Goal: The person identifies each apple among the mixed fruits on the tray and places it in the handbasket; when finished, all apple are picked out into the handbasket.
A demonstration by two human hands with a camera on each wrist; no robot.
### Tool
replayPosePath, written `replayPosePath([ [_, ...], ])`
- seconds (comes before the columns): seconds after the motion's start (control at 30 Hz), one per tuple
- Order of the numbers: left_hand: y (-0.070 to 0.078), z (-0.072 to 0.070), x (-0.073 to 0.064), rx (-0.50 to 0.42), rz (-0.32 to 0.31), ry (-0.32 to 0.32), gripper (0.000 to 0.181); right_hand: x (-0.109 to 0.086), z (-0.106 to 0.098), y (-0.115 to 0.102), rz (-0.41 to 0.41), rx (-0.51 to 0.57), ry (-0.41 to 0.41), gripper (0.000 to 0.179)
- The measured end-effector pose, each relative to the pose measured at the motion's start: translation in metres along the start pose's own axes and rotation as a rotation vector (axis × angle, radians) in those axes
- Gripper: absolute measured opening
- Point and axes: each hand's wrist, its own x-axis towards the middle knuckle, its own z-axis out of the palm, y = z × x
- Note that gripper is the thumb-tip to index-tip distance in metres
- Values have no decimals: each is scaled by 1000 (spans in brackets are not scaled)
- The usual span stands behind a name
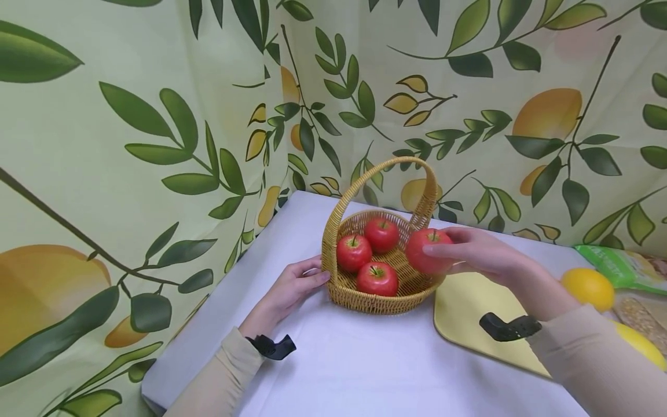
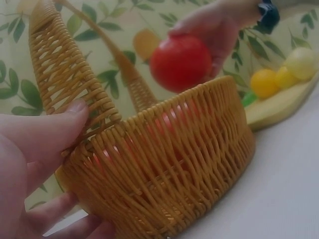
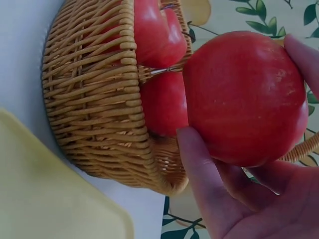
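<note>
A wicker basket [image 1: 359, 301] with a tall arched handle stands on the white table. Inside it lie three red apples, one at the back [image 1: 382, 234], one at the left [image 1: 354, 253] and one in front [image 1: 377, 279]. My right hand [image 1: 482, 255] holds another red apple [image 1: 427, 252] over the basket's right rim, gripped between thumb and fingers in the right wrist view. At the basket's left side, my left hand [image 1: 299, 284] grips the wicker where the handle meets the rim. Its thumb [image 2: 75, 117] lies on the handle base, with the other fingers along the outer wall.
To the right lies a yellow board [image 1: 469, 313], partly beneath the right forearm. Beyond it are an orange [image 1: 587, 288], a yellow fruit [image 1: 641, 344], a green packet [image 1: 625, 266] and a pack of grains [image 1: 641, 318]. Leaf-patterned cloth [image 1: 469, 87] hangs behind the table.
</note>
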Motion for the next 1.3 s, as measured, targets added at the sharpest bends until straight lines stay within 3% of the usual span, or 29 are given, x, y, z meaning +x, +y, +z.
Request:
replayPosePath([
  [0.23,-1,0,2,0,10,-8,29,7,4,-3,2,-26,-46,71],
  [0.47,-3,2,-2,-2,-18,4,29,14,9,2,46,-59,-90,77],
  [0.87,-1,1,0,7,10,1,22,21,13,2,46,-105,-66,81],
  [1.3,0,0,1,5,6,4,11,29,11,-5,10,-240,-118,84],
])
